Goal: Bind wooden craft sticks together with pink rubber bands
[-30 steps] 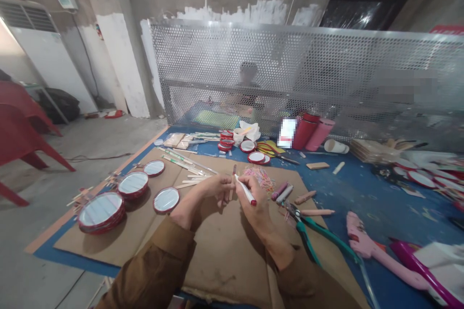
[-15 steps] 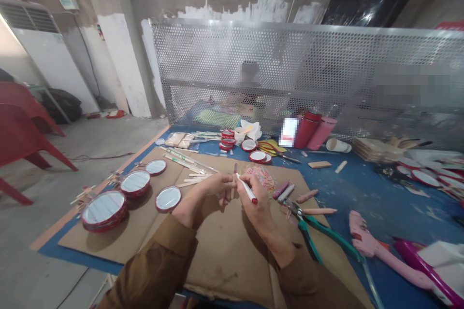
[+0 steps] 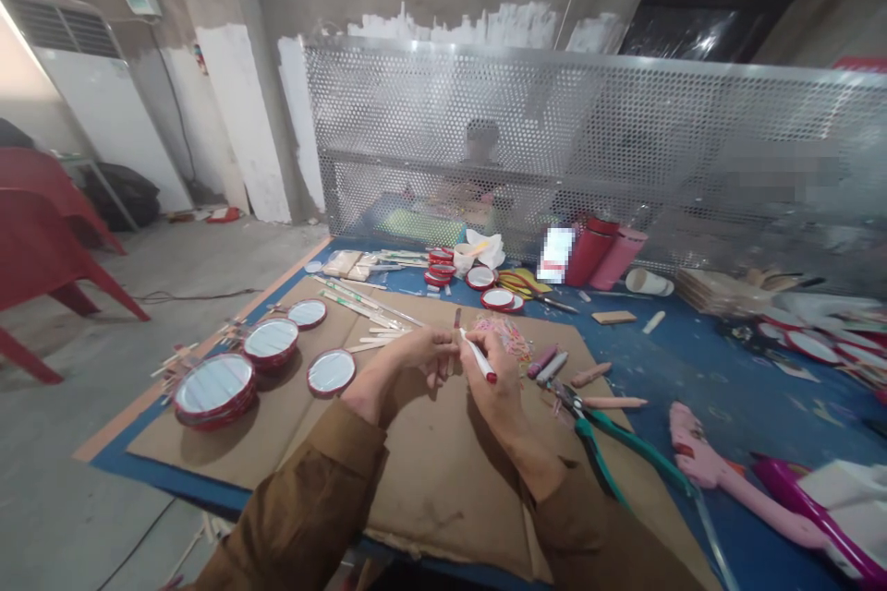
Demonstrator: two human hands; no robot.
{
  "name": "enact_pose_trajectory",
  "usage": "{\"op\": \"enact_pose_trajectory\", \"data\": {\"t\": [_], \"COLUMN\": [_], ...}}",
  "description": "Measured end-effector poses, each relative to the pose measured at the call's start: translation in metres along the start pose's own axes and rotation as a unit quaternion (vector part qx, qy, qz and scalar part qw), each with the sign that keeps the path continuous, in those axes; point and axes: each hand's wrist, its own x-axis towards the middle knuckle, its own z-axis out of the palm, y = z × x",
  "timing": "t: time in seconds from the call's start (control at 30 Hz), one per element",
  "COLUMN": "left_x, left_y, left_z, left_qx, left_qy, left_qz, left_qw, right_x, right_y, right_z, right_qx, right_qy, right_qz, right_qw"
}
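Note:
My left hand [image 3: 416,358] pinches a thin wooden stick [image 3: 455,321] that stands nearly upright above the cardboard sheet [image 3: 430,471]. My right hand [image 3: 493,379] grips a white marker with a red end [image 3: 478,357], its tip against the stick. Both hands meet over the middle of the cardboard. A heap of coloured rubber bands [image 3: 509,332] lies just beyond my right hand.
Round red-rimmed mirrors [image 3: 212,388] sit on the left of the cardboard. Green-handled pliers [image 3: 596,439], markers and wooden pegs lie to the right, then a pink glue gun [image 3: 707,466]. Red and pink bottles [image 3: 601,251] stand by a perforated metal screen [image 3: 589,138], with a person behind it.
The hands stay together on the stick and marker; the view has shifted slightly, so the table appears a little further right.

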Motion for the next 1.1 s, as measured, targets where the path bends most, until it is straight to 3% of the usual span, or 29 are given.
{"op": "enact_pose_trajectory", "data": {"t": [0.33,1.1], "left_x": [0.005,0.006], "left_y": [0.000,0.004], "left_z": [0.000,-0.002], "left_qx": [0.027,0.012], "left_qy": [0.007,-0.006], "left_qz": [0.028,0.015], "left_qw": [0.999,1.000], "right_x": [0.003,0.007], "right_y": [0.004,-0.013], "right_z": [0.000,-0.004], "right_qx": [-0.018,-0.008], "right_qy": [0.009,0.026], "right_qz": [-0.021,-0.026], "right_qw": [1.000,0.999]}}
